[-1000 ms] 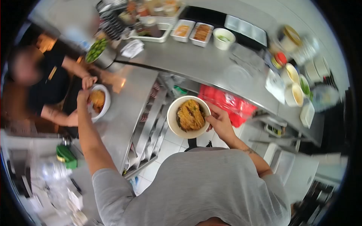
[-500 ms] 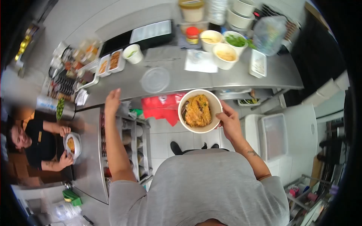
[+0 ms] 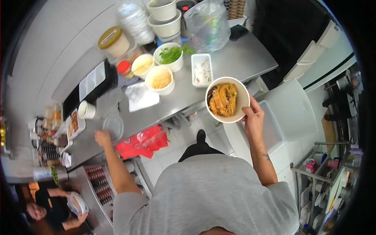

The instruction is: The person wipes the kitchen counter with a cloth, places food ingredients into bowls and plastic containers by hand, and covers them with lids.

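My right hand (image 3: pixel 254 115) grips the rim of a white paper bowl (image 3: pixel 243 96), thumb over the edge. Orange-brown food with dark pieces and green bits (image 3: pixel 223 100) fills the bowl's bottom. Over by the counter edge, my left hand (image 3: pixel 103 138) is at the near-left side of a clear round lid (image 3: pixel 113 126). Its fingers are too small and smeared to show whether they touch or grip the lid.
Along the steel counter (image 3: pixel 172 103) stand bowls of pale crumbs (image 3: pixel 160 79) and green herbs (image 3: pixel 170 55), a white tray (image 3: pixel 201 80) and a white cup (image 3: pixel 86 110). Red bags (image 3: pixel 143 143) are below. A co-worker (image 3: pixel 51 207) holds a white container at lower left.
My view has turned and moved rightward along the counter. My left hand has come closer to the clear lid. The bowl remains in my right hand.
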`<state>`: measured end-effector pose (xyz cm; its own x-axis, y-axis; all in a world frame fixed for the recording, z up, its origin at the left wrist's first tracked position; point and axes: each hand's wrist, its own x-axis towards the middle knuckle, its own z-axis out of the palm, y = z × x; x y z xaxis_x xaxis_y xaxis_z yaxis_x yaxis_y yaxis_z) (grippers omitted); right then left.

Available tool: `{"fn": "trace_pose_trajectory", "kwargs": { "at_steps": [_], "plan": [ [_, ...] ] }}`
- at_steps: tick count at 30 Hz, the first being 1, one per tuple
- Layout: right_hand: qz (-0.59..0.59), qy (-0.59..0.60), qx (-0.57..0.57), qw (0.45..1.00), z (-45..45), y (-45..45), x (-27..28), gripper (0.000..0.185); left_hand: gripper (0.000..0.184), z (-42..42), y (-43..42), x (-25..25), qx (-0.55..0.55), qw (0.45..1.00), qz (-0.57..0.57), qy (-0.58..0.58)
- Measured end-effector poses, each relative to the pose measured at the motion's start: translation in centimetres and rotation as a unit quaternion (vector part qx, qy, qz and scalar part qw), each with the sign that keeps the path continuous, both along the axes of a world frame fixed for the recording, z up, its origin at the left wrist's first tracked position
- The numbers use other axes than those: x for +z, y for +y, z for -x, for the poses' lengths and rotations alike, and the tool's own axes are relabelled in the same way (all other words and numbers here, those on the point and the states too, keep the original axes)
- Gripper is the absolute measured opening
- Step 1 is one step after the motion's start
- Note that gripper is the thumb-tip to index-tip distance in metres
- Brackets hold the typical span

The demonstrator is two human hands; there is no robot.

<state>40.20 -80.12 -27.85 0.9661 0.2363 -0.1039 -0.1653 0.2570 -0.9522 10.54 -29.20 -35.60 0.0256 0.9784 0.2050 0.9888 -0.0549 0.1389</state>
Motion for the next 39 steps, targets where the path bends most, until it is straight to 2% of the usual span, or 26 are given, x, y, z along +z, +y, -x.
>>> {"fn": "trace_pose_trajectory", "kwargs": {
  "at_steps": [3, 5, 8, 11, 14, 17, 21, 25, 26, 27, 28, 29, 31, 32, 33, 35, 37, 39],
  "plan": [
    [0.023, 0.002, -0.059, 0.998, -3.1, -0.5, 1.5, 0.051, 0.028, 1.7, 3.2, -2.5, -0.054, 0.998, 0.028, -0.005],
    [0.037, -0.023, -0.079, 0.996, -5.4, -1.3, 1.5, 0.051, 0.025, 1.4, 2.5, -1.6, -0.116, 0.992, 0.001, -0.05],
    [0.045, -0.027, -0.111, 0.992, -8.3, -1.5, 1.5, 0.051, 0.021, 0.4, 2.2, -1.0, -0.112, 0.993, 0.0, 0.024],
    [0.025, -0.014, -0.126, 0.992, -11.5, -1.3, 0.6, 0.051, 0.017, 0.5, 2.1, -1.2, -0.177, 0.984, -0.017, -0.019],
    [0.004, 0.002, -0.11, 0.994, -14.9, -1.3, -1.1, 0.05, 0.018, -0.5, -0.1, -0.7, -0.164, 0.984, -0.007, -0.063],
    [-0.017, 0.015, -0.063, 0.998, -17.7, -1.5, -1.2, 0.048, 0.018, -1.2, -2.2, -1.7, -0.162, 0.986, -0.039, -0.014],
    [0.014, 0.002, -0.056, 0.998, -21.7, -2.0, -2.2, 0.043, 0.023, -2.4, -4.7, -2.1, -0.092, 0.995, 0.003, -0.042],
    [0.103, -0.111, -0.071, 0.986, -25.8, -3.2, -4.0, 0.034, 0.029, -2.6, -7.5, -1.8, -0.047, 0.996, 0.045, -0.067],
    [0.133, -0.177, -0.085, 0.972, -26.8, -3.2, -4.4, 0.033, 0.029, -4.2, -9.9, 0.7, -0.018, 0.997, 0.05, -0.061],
    [0.155, -0.243, -0.098, 0.953, -27.6, -3.0, -4.9, 0.033, 0.029, -4.0, -10.2, 0.4, 0.002, 0.998, 0.022, -0.067],
    [0.135, -0.24, -0.093, 0.957, -28.5, -3.1, -5.6, 0.033, 0.026, -2.9, -9.5, -0.7, -0.005, 0.998, 0.007, -0.068],
    [0.118, -0.235, -0.092, 0.96, -28.7, -2.8, -6.2, 0.034, 0.024, -2.9, -10.1, 0.0, -0.007, 0.994, -0.011, -0.11],
    [0.127, -0.128, -0.065, 0.981, -26.5, -2.2, -3.3, 0.035, 0.022, -2.9, -11.5, 2.4, -0.014, 0.986, -0.048, -0.16],
    [0.12, -0.185, -0.085, 0.972, -26.9, -2.0, -4.3, 0.037, 0.021, -3.0, -11.7, 4.1, -0.021, 0.983, -0.067, -0.172],
    [0.131, -0.162, -0.066, 0.976, -26.9, -2.1, -4.5, 0.038, 0.021, -3.8, -11.9, 5.8, -0.035, 0.979, -0.083, -0.184],
    [0.156, -0.116, -0.041, 0.98, -26.7, -2.8, -4.4, 0.039, 0.016, -4.1, -11.2, 8.6, -0.105, 0.967, -0.09, -0.214],
    [0.103, -0.101, -0.051, 0.988, -25.9, -3.2, -4.5, 0.043, 0.01, -7.7, -12.1, 12.2, -0.151, 0.928, -0.038, -0.34],
    [0.07, -0.109, -0.062, 0.99, -25.4, -4.6, -4.3, 0.04, 0.006, -13.6, -14.4, 14.9, -0.277, 0.901, -0.036, -0.331]
  ]
}}
